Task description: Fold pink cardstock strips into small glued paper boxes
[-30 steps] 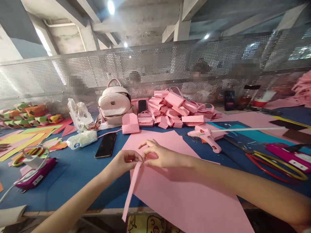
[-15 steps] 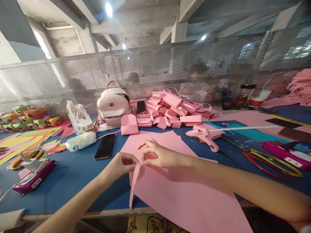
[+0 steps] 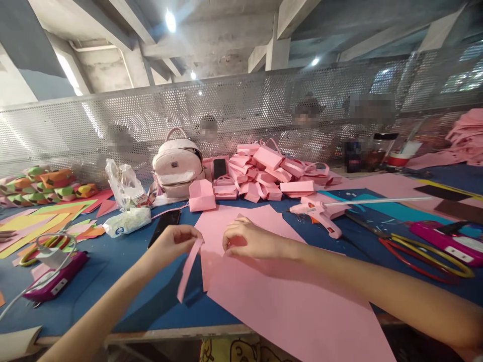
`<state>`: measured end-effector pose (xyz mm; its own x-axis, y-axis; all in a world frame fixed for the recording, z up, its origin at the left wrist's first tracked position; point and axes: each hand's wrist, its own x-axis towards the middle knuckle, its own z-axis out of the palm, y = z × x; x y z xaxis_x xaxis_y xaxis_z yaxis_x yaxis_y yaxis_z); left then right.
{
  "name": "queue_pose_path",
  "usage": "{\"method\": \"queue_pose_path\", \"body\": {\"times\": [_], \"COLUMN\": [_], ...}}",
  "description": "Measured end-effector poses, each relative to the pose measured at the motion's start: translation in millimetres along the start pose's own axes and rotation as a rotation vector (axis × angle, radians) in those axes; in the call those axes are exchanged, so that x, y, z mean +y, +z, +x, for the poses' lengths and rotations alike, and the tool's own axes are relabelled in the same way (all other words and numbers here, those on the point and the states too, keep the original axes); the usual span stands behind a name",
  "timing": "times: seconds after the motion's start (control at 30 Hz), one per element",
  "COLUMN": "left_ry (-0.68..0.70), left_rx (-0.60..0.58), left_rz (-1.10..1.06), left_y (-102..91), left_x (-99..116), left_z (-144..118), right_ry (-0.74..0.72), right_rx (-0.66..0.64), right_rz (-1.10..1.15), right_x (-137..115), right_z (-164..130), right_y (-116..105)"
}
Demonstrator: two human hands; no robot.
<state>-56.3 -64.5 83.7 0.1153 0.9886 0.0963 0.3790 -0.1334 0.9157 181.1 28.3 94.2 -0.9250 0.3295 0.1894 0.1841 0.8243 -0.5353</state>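
Observation:
My left hand (image 3: 175, 241) pinches the upper end of a narrow pink paper strip (image 3: 188, 274), which hangs down over the blue table. To its right, my right hand (image 3: 249, 240) is closed, thumb and fingertips together at the upper left edge of a large pink paper sheet (image 3: 287, 306). That sheet slants toward me past the table's front edge. Beneath it lie more pink sheets (image 3: 215, 221). Behind my left hand a black phone (image 3: 164, 221) is partly hidden. A pink glue gun (image 3: 319, 213) rests beyond my right forearm.
A pile of folded pink paper pieces (image 3: 264, 171) stands at the back, beside a pale backpack (image 3: 175, 166). Scissors (image 3: 418, 256) and a purple power strip (image 3: 447, 244) are on the right; another power strip (image 3: 56, 281) is on the left. A perforated metal screen (image 3: 241, 110) closes off the far side.
My left hand has moved left and slightly up with the paper strip, away from my right hand. It now covers part of the phone. My right hand has barely shifted.

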Motion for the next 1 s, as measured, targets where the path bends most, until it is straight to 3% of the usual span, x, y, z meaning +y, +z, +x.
{"method": "queue_pose_path", "body": {"times": [0.13,0.27,0.37,0.53,0.73,0.87,1.0], "left_ry": [0.177,0.189,0.208,0.246,0.194,0.169,0.182], "left_rx": [0.089,0.108,0.127,0.115,-0.170,-0.201,-0.228], "left_rz": [0.558,0.642,0.678,0.637,0.475,0.462,0.493], "left_y": [-29.2,-25.5,-9.1,8.1,24.6,28.9,24.5], "left_x": [1.4,-12.0,-22.3,-15.6,-6.3,-17.7,-28.9], "left_z": [44.7,89.2,104.5,101.3,86.5,84.2,83.4], "right_ry": [-0.107,-0.176,-0.109,0.140,0.192,0.210,0.243], "right_rx": [-0.082,-0.160,-0.134,-0.005,0.117,0.095,0.000], "right_rz": [0.025,0.090,0.123,0.138,0.074,0.038,-0.015], "right_x": [-11.1,-20.7,-15.4,15.9,53.2,68.5,80.7], "right_z": [6.2,7.4,5.0,0.3,12.7,20.4,9.9], "right_y": [-14.2,-21.7,-22.0,-22.7,-22.1,-29.9,-38.0]}}
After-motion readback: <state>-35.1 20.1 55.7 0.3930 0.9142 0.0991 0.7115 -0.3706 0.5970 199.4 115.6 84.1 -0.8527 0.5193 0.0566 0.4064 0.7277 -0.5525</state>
